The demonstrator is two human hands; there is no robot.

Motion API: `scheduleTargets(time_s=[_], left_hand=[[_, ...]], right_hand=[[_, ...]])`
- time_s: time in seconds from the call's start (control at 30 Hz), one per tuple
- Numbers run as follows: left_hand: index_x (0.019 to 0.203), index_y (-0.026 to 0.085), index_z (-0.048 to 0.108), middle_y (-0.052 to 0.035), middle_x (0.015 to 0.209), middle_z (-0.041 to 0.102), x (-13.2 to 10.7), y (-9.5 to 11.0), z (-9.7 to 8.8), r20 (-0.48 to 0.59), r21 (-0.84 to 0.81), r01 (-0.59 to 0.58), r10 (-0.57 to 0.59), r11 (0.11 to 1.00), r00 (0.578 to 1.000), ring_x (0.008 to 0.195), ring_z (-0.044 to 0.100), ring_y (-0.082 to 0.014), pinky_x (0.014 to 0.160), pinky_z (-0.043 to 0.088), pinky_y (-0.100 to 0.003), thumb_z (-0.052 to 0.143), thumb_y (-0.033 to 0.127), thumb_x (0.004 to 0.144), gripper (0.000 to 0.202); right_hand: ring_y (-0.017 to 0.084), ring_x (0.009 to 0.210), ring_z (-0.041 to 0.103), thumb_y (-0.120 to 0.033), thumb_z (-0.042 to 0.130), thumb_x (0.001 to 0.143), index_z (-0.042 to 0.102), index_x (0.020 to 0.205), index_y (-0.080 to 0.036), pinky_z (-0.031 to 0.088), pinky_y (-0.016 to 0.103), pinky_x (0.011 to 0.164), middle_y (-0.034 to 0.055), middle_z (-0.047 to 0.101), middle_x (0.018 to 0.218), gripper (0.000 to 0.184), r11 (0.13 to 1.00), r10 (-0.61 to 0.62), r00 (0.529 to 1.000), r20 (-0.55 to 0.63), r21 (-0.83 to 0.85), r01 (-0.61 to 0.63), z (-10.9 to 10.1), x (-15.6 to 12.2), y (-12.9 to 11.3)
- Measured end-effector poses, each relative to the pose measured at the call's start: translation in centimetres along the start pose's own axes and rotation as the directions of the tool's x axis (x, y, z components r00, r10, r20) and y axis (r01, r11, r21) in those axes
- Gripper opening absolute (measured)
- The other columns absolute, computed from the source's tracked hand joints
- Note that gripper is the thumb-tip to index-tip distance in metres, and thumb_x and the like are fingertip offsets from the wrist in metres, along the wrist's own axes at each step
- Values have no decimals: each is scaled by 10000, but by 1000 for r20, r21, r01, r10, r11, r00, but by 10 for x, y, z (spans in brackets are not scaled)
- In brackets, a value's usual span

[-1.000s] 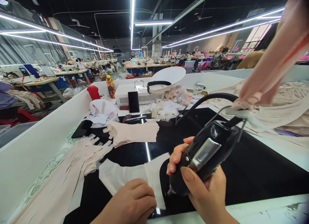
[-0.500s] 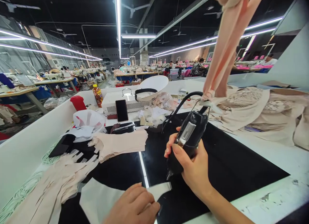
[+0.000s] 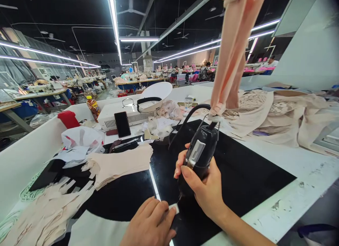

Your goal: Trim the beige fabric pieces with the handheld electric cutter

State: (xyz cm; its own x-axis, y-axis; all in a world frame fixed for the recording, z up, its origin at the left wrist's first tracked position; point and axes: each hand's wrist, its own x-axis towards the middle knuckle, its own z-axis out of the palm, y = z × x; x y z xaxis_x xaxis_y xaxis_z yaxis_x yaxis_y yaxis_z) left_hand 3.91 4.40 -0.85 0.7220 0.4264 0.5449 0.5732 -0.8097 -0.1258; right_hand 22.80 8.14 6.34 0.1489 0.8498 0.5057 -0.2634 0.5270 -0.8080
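Observation:
My right hand (image 3: 209,191) is wrapped around a black corded handheld tool (image 3: 206,138) with a metal lever on its side. The tool is tilted, its narrow tip pointing down at the end of a pale fabric piece (image 3: 96,230). Whether the tip touches the fabric, I cannot tell. My left hand (image 3: 152,221) presses that piece against the glossy black work surface (image 3: 246,172), fingers close together. A short end of the fabric sticks out past the fingertips; the hand covers its middle. Peach fabric strips (image 3: 229,52) suspend the tool from above.
A stack of beige fabric pieces (image 3: 122,165) lies beyond my left hand, with loose cut pieces (image 3: 45,210) at left. Behind stand a phone (image 3: 122,124), a white vented box (image 3: 108,117) and a bottle (image 3: 92,107). Lace garments (image 3: 265,112) are heaped at right.
The view has turned slightly right. My left hand has come closer to the tool's tip, and less of the fabric end shows beyond its fingers. My right hand keeps its grip.

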Motion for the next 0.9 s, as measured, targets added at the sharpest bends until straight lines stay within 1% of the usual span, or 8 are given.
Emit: scheduleTargets(time_s=[0.17, 0.4, 0.47, 0.57, 0.67, 0.77, 0.9], left_hand=[[1235, 165, 661, -30, 1003, 710, -1, -1, 0, -4, 12, 5, -5, 1000, 1000, 880, 700, -189, 893, 603, -328, 539, 330, 1100, 245], [1234, 164, 666, -23, 994, 704, 1, 0, -1, -39, -6, 11, -11, 1000, 999, 857, 705, -188, 872, 607, -336, 475, 328, 1126, 273], [1232, 160, 667, -24, 995, 700, 2, 1, 0, -30, -9, 12, -12, 1000, 999, 853, 701, -189, 870, 610, -343, 473, 322, 1126, 274], [1233, 153, 667, -34, 1006, 694, 1, 1, 0, -13, -11, 8, -8, 1000, 1000, 861, 692, -191, 860, 612, -336, 532, 327, 1103, 256], [1237, 155, 667, -39, 1015, 692, 0, 0, -1, -15, -14, 7, -7, 1000, 1000, 884, 687, -190, 881, 607, -328, 577, 336, 1084, 253], [1243, 164, 670, -34, 1022, 696, -1, 0, -2, -11, -20, 16, -16, 1000, 1000, 894, 693, -186, 902, 598, -330, 533, 348, 1108, 266], [1225, 167, 679, -26, 1007, 697, 1, 0, -3, -34, -27, 21, -22, 999, 999, 872, 697, -181, 885, 595, -332, 411, 341, 1150, 329]], right_hand=[[140, 638, 610, -376, 809, 907, 602, 1023, -253, 564, 275, 587, -18, 663, 841, 267, 1000, 21, 1000, 0, 21, -21, 4, -4, 0], [121, 626, 620, -365, 825, 888, 613, 996, -255, 574, 244, 589, -27, 672, 826, 262, 998, 21, 1000, 4, 63, -21, 10, -4, -5], [121, 627, 615, -358, 818, 895, 615, 996, -257, 573, 248, 590, -26, 669, 832, 248, 998, 18, 1000, 4, 53, -18, 10, -4, -5], [126, 631, 613, -347, 811, 903, 620, 993, -253, 574, 259, 595, -22, 663, 842, 231, 999, 11, 1000, 7, 35, -11, 8, -4, -3], [132, 628, 612, -339, 804, 903, 620, 981, -249, 572, 264, 586, -17, 664, 838, 219, 1000, 5, 1000, 8, 24, -5, 7, -5, -2], [132, 617, 617, -311, 798, 895, 617, 985, -255, 575, 262, 578, -22, 666, 826, 210, 1000, 6, 1000, 4, 13, -6, 7, -5, -4], [131, 622, 624, -295, 790, 898, 617, 994, -251, 576, 260, 589, -18, 669, 838, 203, 1000, -6, 1000, 3, -2, 6, 7, -4, -5]])
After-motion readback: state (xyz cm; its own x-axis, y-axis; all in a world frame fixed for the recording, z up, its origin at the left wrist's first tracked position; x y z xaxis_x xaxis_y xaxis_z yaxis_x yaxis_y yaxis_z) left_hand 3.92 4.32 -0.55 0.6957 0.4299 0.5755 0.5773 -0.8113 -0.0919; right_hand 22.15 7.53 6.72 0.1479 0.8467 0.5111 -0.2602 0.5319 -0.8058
